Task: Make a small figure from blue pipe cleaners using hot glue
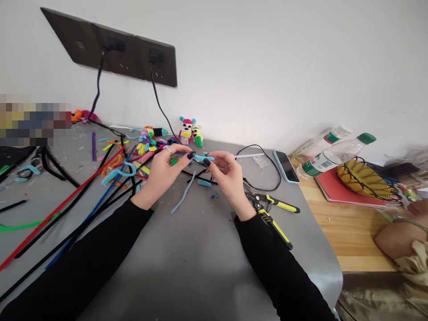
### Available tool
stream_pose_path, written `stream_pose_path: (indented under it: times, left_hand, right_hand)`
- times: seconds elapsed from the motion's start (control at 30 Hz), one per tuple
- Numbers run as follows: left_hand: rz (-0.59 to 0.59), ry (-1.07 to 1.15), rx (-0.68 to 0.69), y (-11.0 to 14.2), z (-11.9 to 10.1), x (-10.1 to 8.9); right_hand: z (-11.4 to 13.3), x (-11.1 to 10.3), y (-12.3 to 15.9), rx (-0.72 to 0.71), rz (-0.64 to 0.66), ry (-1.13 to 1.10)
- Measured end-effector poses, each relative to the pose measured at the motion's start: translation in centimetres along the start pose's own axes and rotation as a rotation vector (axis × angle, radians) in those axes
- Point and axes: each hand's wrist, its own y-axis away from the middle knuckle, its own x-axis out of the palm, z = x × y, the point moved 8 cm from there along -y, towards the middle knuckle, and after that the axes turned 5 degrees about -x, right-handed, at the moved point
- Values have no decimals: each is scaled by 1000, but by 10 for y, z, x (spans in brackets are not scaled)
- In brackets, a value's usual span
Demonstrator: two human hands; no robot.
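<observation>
Between my fingertips, above the grey table (200, 276), is a light blue pipe cleaner (200, 158) that looks folded or twisted. My left hand (169, 171) pinches its left end, and my right hand (230, 178) pinches the other end. Just below my hands lie a loose grey-blue pipe cleaner strip (183, 194) and a short blue piece (204, 183). Beyond my hands, two small pipe-cleaner figures (191, 133) stand against the wall. Under my right wrist rest wire strippers (277, 203) with yellow and black handles, their jaws partly hidden.
Long red, black and blue pipe cleaners (67, 203) spread across the left side. A phone (286, 166), plastic bottles (331, 156) and a yellow netted bundle (363, 178) on a red folder (334, 185) are to the right. Another person's arm (401, 232) shows at the right edge.
</observation>
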Motion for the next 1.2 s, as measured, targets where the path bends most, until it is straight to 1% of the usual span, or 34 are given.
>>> stream_pose_path:
  times: [0.07, 0.13, 0.3, 0.47, 0.67, 0.77, 0.87, 0.97, 1.07, 1.2]
  left_hand:
    - [79, -116, 61, 3, -6, 7]
    - [118, -167, 68, 5, -6, 10]
    - [157, -124, 9, 7, -6, 13]
    - [222, -105, 18, 9, -13, 17]
    - [264, -81, -33, 10, -3, 22]
    - [280, -57, -46, 10, -3, 24]
    - [320, -20, -54, 11, -4, 28]
    - [345, 4, -40, 11, -3, 31]
    - [349, -30, -22, 10, -1, 32]
    - [375, -65, -37, 10, 1, 35]
  right_hand:
    - [0, 2, 0, 5, 21, -24]
    - [-1, 3, -1, 17, 33, -74]
    - [-7, 3, -4, 79, 44, -179]
    - [-7, 3, -3, 100, 37, -227]
    - [-3, 6, -1, 104, 51, -183]
    - [-5, 6, 0, 102, 48, -157]
    - [-5, 5, -1, 85, 37, -173]
    - [-6, 6, -1, 92, 41, -175]
    - [-6, 6, -1, 92, 48, -145]
    - [-9, 5, -1, 104, 31, -146]
